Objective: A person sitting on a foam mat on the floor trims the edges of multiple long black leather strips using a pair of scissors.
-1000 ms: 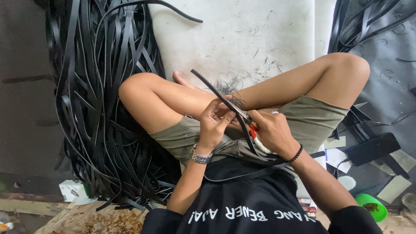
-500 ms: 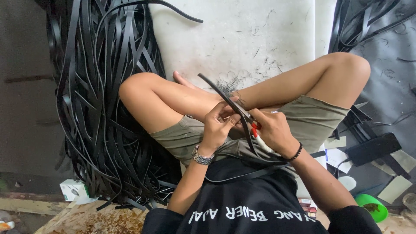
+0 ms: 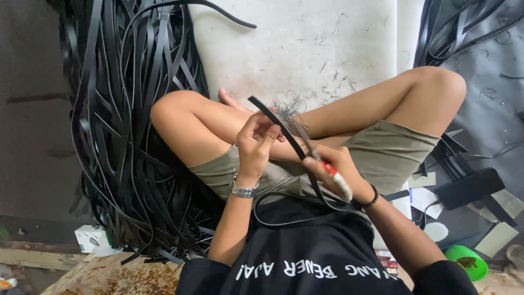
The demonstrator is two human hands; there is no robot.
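I sit cross-legged on a white mat (image 3: 305,43). My left hand (image 3: 255,143) pinches a long black strip (image 3: 284,130) near its free end, which points up and left over my shin. The strip runs down between my hands and loops across my lap. My right hand (image 3: 335,170) grips a small cutting tool with a red and white handle (image 3: 335,176), its blade lying against the strip. A metal watch is on my left wrist and a dark bead bracelet on my right.
A big heap of black strips (image 3: 125,125) lies to my left, and more strips (image 3: 458,27) at the upper right. Black and pale offcuts (image 3: 469,188), a green cup (image 3: 468,261) and a small white box (image 3: 91,239) lie around me.
My left hand has slid up the strip, away from my right hand. The right hand has drawn the tool down and toward me, and the strip's free end has shifted slightly right.
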